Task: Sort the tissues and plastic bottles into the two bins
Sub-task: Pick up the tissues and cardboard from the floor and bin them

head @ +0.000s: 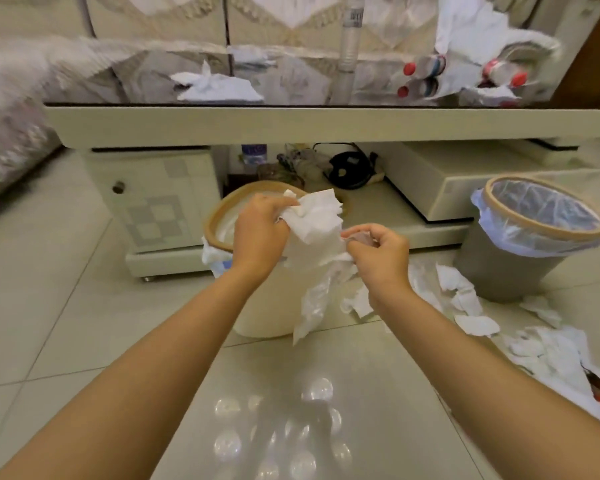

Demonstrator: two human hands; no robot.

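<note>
My left hand and my right hand both grip a bunch of white tissues just above the cream bin with a tan rim. A strip of tissue hangs down in front of that bin. To the right stands a grey bin with a clear liner, nothing visible inside. Several torn tissues lie on the floor between and right of the bins. On the glossy table top lie more tissues and plastic bottles with red caps.
A low table with a glossy top runs across the view above the bins. Its lower shelf holds a bottle, cables and a black object. A drawer unit stands left of the cream bin. Tiled floor lies in front.
</note>
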